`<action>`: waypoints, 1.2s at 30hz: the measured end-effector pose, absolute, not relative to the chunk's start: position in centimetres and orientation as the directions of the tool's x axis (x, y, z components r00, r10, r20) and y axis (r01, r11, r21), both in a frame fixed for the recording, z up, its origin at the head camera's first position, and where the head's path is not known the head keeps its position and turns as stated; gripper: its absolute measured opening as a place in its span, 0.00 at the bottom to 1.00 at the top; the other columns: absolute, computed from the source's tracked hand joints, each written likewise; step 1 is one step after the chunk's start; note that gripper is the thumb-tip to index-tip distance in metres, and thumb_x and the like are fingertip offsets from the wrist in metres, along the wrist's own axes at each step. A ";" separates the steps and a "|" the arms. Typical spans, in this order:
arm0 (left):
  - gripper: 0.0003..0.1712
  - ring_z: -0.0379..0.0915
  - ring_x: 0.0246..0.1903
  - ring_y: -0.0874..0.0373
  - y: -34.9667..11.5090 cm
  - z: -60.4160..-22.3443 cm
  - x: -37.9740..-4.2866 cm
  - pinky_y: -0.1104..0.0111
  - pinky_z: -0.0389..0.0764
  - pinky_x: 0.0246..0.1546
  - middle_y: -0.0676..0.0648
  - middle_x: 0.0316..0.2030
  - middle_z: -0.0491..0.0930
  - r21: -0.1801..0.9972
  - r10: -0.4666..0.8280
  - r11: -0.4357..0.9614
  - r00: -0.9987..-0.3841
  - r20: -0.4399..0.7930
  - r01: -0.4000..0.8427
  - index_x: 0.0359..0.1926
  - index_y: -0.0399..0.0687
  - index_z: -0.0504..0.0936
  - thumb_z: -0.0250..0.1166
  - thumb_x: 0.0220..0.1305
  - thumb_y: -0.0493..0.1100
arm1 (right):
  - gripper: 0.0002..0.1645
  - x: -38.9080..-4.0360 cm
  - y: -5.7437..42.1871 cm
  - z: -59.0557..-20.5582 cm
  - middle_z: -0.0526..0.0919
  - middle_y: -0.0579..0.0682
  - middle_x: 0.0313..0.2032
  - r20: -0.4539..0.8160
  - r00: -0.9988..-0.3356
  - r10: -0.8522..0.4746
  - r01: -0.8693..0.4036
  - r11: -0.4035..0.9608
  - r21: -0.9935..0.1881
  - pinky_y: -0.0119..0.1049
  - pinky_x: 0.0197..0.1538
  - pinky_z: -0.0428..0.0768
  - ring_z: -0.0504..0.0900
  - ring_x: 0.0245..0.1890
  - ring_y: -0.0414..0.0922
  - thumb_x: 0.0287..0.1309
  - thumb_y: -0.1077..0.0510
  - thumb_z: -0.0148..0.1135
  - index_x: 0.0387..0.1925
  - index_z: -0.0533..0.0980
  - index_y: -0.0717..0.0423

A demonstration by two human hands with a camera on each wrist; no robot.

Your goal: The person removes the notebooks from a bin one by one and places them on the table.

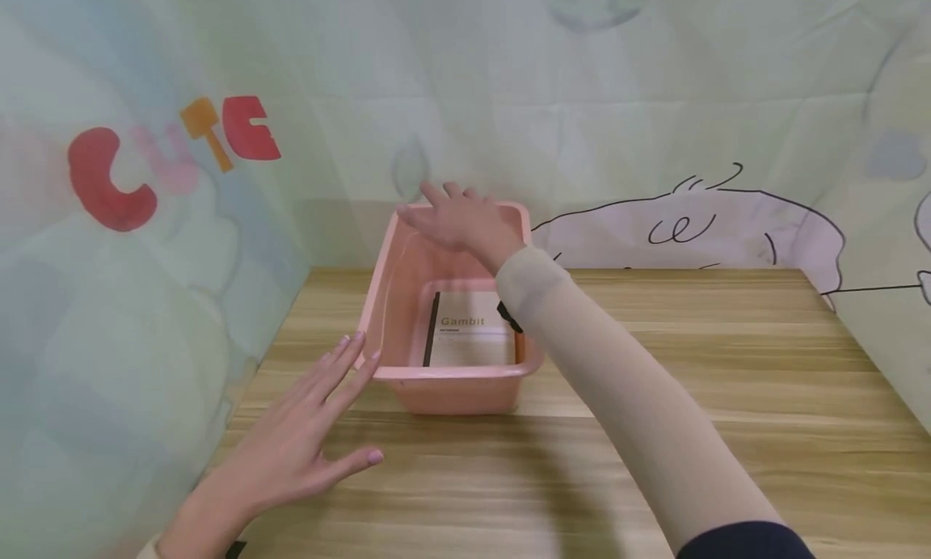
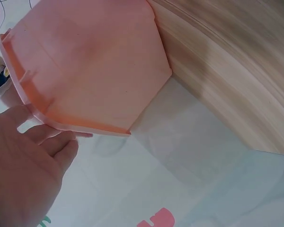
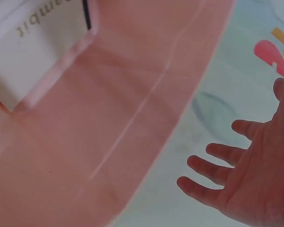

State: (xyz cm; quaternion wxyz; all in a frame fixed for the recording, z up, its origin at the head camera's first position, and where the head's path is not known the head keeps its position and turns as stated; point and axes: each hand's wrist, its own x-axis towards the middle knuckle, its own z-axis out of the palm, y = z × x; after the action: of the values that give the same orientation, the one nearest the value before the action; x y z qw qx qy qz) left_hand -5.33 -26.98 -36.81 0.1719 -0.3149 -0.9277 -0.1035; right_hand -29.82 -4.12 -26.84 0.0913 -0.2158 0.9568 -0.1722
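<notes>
Clearly see a pink tub, smooth-walled, round-cornered, flat-rimmed, standing upright on the bench, holding a pale, dark-edged "Gambit" notebook. Touching its near-left rim with an outstretched left hand; spreading the right hand by the far rim.
</notes>
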 end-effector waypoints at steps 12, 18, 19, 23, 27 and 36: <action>0.59 0.54 0.80 0.37 -26.6 -36.6 -4.8 0.75 0.34 0.80 0.38 0.84 0.50 0.111 0.529 0.791 -0.765 0.367 0.601 0.85 0.48 0.55 0.62 0.67 0.77 | 0.47 -28.4 -5.7 -29.9 0.45 0.49 0.86 -0.113 -0.844 -0.524 -0.490 0.840 -0.233 0.58 0.85 0.45 0.42 0.86 0.54 0.78 0.24 0.33 0.87 0.46 0.39; 0.59 0.56 0.79 0.36 -26.2 -37.0 -4.6 0.75 0.34 0.80 0.38 0.84 0.50 0.112 0.525 0.792 -0.762 0.379 0.601 0.84 0.47 0.56 0.61 0.67 0.77 | 0.44 -28.6 -6.2 -30.3 0.40 0.48 0.86 -0.177 -0.829 -0.530 -0.493 0.843 -0.213 0.55 0.85 0.42 0.39 0.86 0.53 0.81 0.28 0.31 0.87 0.41 0.40; 0.59 0.55 0.79 0.36 -26.1 -37.1 -4.7 0.75 0.34 0.80 0.38 0.84 0.50 0.113 0.527 0.789 -0.761 0.379 0.603 0.84 0.47 0.56 0.60 0.68 0.77 | 0.43 -28.7 -6.1 -30.3 0.40 0.48 0.86 -0.187 -0.830 -0.526 -0.491 0.847 -0.204 0.54 0.85 0.41 0.38 0.86 0.52 0.82 0.30 0.31 0.87 0.41 0.41; 0.59 0.54 0.80 0.36 -25.9 -37.3 -4.8 0.74 0.34 0.80 0.39 0.84 0.49 0.124 0.532 0.787 -0.766 0.361 0.605 0.85 0.48 0.54 0.59 0.68 0.78 | 0.41 -28.9 -5.6 -30.7 0.40 0.48 0.86 -0.199 -0.831 -0.519 -0.503 0.855 -0.128 0.55 0.85 0.41 0.39 0.86 0.54 0.84 0.34 0.29 0.87 0.42 0.43; 0.59 0.52 0.81 0.36 -25.7 -37.6 -4.8 0.71 0.37 0.81 0.39 0.85 0.47 0.146 0.527 0.789 -0.778 0.342 0.597 0.86 0.50 0.52 0.61 0.68 0.76 | 0.39 -29.2 -5.6 -31.7 0.45 0.50 0.86 -0.163 -0.838 -0.520 -0.521 0.852 -0.040 0.56 0.85 0.46 0.43 0.86 0.55 0.85 0.35 0.26 0.87 0.44 0.43; 0.59 0.46 0.82 0.37 -26.0 -37.7 -4.7 0.54 0.53 0.81 0.40 0.85 0.45 0.161 0.501 0.806 -0.802 0.326 0.569 0.86 0.50 0.52 0.63 0.68 0.75 | 0.41 -30.0 -7.2 -33.3 0.48 0.52 0.85 -0.113 -0.841 -0.529 -0.526 0.848 -0.057 0.55 0.84 0.53 0.48 0.85 0.54 0.84 0.32 0.23 0.87 0.46 0.43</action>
State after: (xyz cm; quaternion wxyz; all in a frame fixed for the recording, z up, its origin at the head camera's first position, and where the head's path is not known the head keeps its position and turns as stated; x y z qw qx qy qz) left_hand -4.69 -26.02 -37.69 0.1352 -0.2845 -0.9407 -0.1263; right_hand -30.04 -7.23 -33.35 0.0624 -0.2750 0.9593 -0.0120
